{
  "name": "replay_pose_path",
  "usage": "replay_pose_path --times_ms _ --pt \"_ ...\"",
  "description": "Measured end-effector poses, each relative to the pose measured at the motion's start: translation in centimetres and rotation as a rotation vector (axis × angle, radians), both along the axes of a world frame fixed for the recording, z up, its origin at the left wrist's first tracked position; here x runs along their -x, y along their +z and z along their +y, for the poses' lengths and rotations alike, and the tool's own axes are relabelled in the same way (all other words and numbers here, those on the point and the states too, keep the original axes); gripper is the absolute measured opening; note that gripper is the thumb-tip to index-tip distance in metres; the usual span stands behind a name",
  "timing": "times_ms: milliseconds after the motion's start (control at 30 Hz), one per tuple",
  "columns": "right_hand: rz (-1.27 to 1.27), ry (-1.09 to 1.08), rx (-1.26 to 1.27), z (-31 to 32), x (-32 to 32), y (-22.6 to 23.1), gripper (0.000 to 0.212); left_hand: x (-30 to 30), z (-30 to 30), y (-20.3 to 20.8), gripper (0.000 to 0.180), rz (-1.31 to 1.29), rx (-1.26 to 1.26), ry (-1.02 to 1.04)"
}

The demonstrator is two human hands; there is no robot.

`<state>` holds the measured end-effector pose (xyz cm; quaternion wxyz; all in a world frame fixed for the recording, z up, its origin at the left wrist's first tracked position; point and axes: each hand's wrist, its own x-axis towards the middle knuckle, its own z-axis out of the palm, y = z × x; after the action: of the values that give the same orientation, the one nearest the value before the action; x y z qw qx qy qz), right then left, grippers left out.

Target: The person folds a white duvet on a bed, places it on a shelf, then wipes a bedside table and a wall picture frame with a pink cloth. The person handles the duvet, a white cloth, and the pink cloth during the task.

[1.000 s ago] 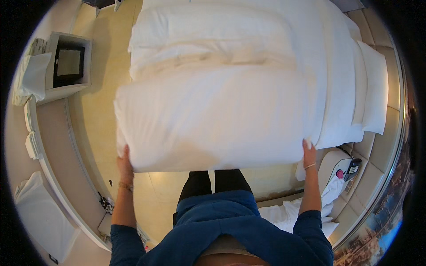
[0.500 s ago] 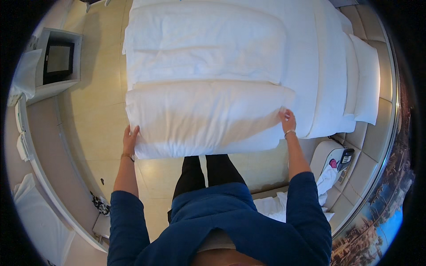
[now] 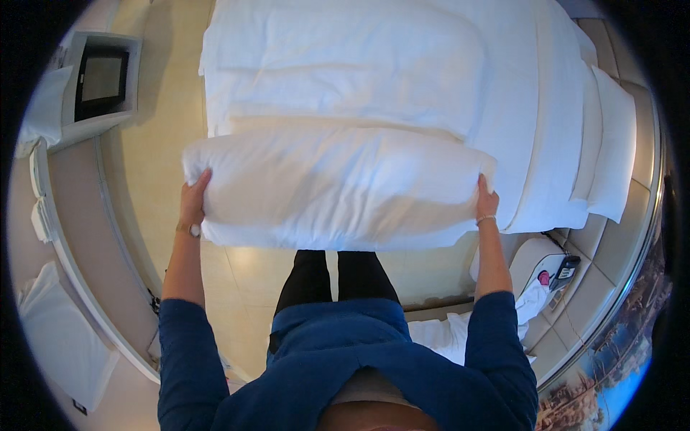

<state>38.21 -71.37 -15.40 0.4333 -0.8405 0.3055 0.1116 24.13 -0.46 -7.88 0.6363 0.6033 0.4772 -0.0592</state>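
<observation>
A thick white duvet (image 3: 338,190), folded into a long roll-like bundle, lies along the near edge of the white-covered bed (image 3: 546,154). My left hand (image 3: 194,201) grips its left end, with the thumb on top and the other fingers hidden beneath. At the opposite end, my right hand (image 3: 486,200) is closed on the right edge, its fingers partly out of sight. The left end stands out past the bed's side, over the floor. More white bedding, spread in layers, covers the bed behind the bundle.
White pillows (image 3: 611,144) rest against the padded headboard (image 3: 640,208) at the right. A white bedside table (image 3: 528,266) with a dark phone (image 3: 566,269) stands near right, beside rumpled white linen (image 3: 445,334). An open cabinet (image 3: 133,86) holding a dark box is at far left.
Both hands have moved outward and the left one farther up, taking firmer hold of the ends. The folded duvet looks lifted and plumper, its left end shifted left.
</observation>
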Motion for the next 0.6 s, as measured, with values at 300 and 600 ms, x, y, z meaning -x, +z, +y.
replay_pose_path --times_ms 300,600 --pt "-0.461 0.494 0.767 4.6 -3.1 0.9 0.056 -3.4 -1.2 -4.4 0.045 -0.107 -1.372 -0.517" --pt "-0.612 1.344 0.431 24.9 -2.5 1.3 0.055 -8.8 -16.3 -5.9 0.063 -0.312 -1.072 -1.334"
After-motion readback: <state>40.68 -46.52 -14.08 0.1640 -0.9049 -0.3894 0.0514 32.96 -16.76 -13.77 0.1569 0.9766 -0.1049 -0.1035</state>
